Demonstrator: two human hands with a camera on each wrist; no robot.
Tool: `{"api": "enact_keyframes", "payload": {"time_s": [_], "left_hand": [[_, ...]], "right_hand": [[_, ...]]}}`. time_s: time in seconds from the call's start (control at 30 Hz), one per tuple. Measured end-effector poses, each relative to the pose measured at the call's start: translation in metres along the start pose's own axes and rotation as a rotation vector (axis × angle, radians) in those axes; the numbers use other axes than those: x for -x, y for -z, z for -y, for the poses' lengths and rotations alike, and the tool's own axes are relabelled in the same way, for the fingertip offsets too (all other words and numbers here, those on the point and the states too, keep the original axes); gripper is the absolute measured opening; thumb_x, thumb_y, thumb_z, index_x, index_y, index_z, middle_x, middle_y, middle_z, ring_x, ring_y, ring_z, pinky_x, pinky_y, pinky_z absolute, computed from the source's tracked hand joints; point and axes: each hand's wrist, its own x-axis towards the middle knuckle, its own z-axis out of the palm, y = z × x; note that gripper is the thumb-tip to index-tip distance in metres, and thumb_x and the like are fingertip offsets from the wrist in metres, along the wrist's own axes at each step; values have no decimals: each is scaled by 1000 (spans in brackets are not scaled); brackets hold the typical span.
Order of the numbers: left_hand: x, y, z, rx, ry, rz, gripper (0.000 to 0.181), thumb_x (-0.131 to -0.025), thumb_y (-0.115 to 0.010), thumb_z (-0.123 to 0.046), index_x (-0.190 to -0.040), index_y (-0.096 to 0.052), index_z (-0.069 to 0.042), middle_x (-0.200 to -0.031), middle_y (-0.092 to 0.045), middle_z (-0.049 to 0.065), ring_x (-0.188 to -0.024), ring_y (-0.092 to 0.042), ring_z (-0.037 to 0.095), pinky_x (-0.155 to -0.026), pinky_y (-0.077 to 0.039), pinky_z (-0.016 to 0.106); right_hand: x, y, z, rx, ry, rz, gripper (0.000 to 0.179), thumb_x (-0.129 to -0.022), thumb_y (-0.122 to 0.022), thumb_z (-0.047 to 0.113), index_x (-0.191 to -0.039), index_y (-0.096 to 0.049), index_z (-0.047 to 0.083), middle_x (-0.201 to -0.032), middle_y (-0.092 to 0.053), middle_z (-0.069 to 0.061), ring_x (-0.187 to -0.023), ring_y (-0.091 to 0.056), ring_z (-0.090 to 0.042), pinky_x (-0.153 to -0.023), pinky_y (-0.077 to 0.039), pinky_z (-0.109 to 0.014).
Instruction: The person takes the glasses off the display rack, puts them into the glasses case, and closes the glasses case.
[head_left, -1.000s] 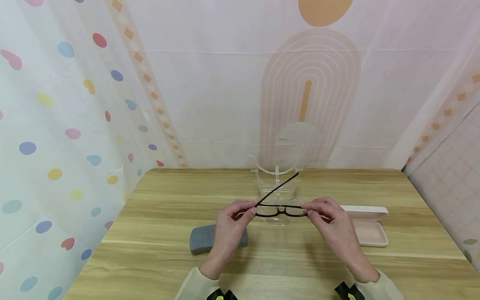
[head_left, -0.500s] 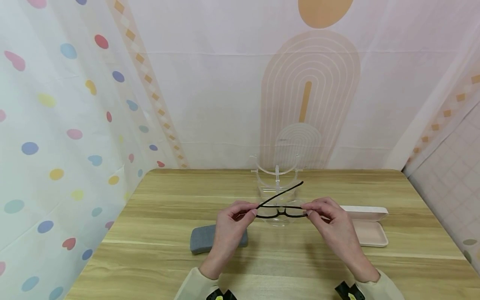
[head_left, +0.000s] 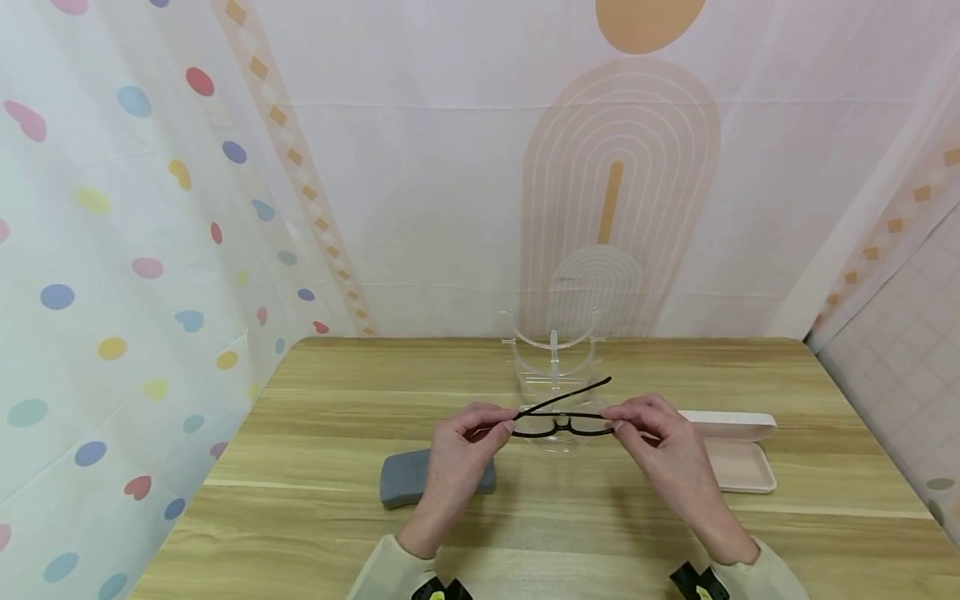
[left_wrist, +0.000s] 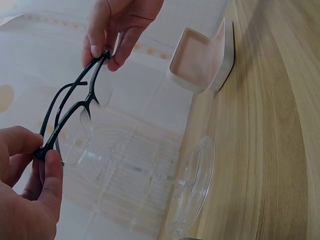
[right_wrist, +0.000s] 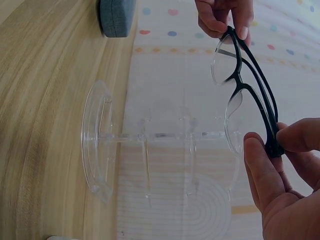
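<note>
A pair of black-framed eyeglasses [head_left: 563,424] is held above the table, between my two hands. My left hand [head_left: 467,454] pinches the left end of the frame near the hinge between thumb and fingers. With thumb and fingers, my right hand [head_left: 667,454] grips the opposite end. One temple arm slants up and right from the left hinge in the head view. Both wrist views show the temple arms lying folded or partly folded behind the lenses. Behind the eyeglasses stands a clear plastic display stand [right_wrist: 89,140], partly covered by them in the head view.
A grey eyeglass case [head_left: 401,479] lies closed on the wooden table [head_left: 300,533], partly behind my left forearm. To the right, a white case with a pink inside [head_left: 738,467] lies with its lid up. Patterned curtains [head_left: 420,208] hang behind and left.
The visible temple arm has swung downward toward the lenses, its tip dropping and shifting slightly right. Both hands stay nearly in place, still holding the frame ends.
</note>
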Motion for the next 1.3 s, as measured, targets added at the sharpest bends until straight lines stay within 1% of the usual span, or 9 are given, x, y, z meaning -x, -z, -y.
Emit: {"api": "enact_keyframes", "payload": {"time_s": [0.17,0.27,0.4,0.63,0.93,1.03,1.2,1.3], "left_hand": [[0,-1,1,13,-12,5,13,-90,-77,-2,-101,-83,-5,-104,-74,10,-96,-70,17,-84,-57,23],[0,-1,2,5,-15,11,12,-90,-78,-2,-100,-83,-6,-104,-74,10,-97,-70,18,-85,-57,23],[-1,0,2,-5,-9,21,11,-90,-78,-3,-100,-83,-6,-104,-74,10,-98,-69,18,-85,-57,23],[-2,1,3,-13,21,43,10,-90,-78,-3,-99,-83,-6,-104,-73,9,-97,-69,17,-84,-57,22],[-3,0,4,-35,16,66,10,-91,-78,-5,-99,-83,-9,-105,-73,6,-97,-70,17,-84,-57,23],[-3,-1,5,-12,7,70,11,-91,-78,-4,-101,-83,-7,-106,-73,8,-97,-70,18,-85,-57,24],[-2,-3,7,54,-7,80,13,-91,-78,-2,-104,-81,-3,-110,-73,12,-98,-71,17,-86,-58,26],[-2,-5,7,104,-15,95,16,-90,-77,1,-106,-79,1,-114,-72,15,-99,-72,17,-87,-59,27]], "right_hand": [[2,0,2,-2,11,-6,19,-97,-70,0,-102,-81,15,-100,-70,1,-90,-67,-7,-78,-57,-18],[2,0,2,0,8,-6,19,-97,-70,1,-102,-81,15,-101,-70,1,-90,-67,-6,-78,-57,-18],[2,1,1,10,3,-1,20,-97,-68,0,-102,-81,14,-101,-69,1,-90,-67,-7,-78,-58,-19],[3,2,-1,20,-9,10,20,-97,-68,1,-103,-82,15,-101,-69,1,-90,-66,-7,-78,-58,-20],[3,4,-4,47,-32,24,20,-98,-68,2,-103,-81,16,-102,-69,4,-90,-67,-8,-79,-58,-21],[4,6,-5,38,-54,22,18,-98,-68,2,-104,-80,14,-103,-70,3,-89,-69,-8,-80,-58,-21],[7,11,-6,-29,-93,16,12,-99,-67,3,-106,-76,7,-103,-70,-6,-86,-73,-10,-78,-59,-21],[9,15,-6,-50,-116,21,11,-100,-67,5,-107,-75,5,-101,-71,-10,-85,-73,-11,-76,-59,-21]]}}
